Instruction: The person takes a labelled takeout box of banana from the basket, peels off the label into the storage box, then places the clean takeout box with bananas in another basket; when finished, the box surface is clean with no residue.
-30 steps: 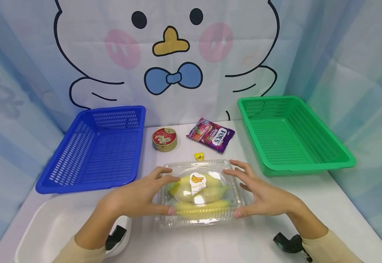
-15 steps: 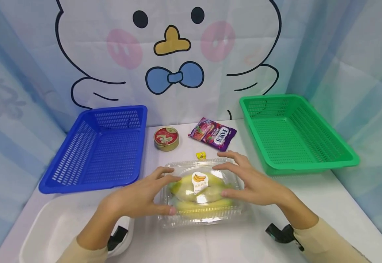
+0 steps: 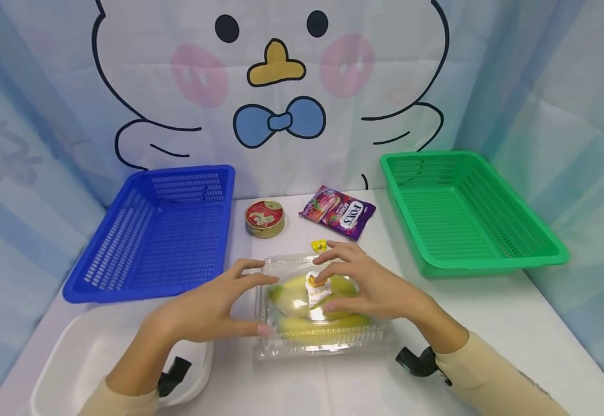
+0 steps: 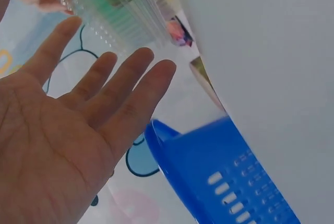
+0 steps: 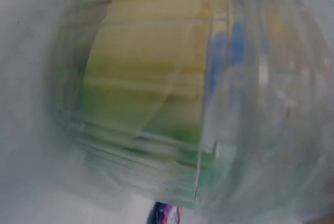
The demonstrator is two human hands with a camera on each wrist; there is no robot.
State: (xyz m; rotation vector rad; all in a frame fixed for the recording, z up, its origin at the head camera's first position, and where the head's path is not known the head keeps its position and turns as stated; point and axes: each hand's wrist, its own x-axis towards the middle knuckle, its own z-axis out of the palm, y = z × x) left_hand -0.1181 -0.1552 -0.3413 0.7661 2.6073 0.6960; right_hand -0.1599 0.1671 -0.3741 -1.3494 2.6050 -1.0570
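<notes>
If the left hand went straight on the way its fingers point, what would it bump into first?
Probably the clear plastic box holding yellow-green fruit: the left hand points across at its left side. Depth is hard to judge, so the fingers might pass over the rim instead.

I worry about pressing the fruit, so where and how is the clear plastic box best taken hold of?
Likely by the ridged rim at its two sides: left hand from the left, right hand from the right. The clear plastic box lies flat, its rim standing out around a smooth dome that covers the fruit and seems to offer less to grip.
</notes>
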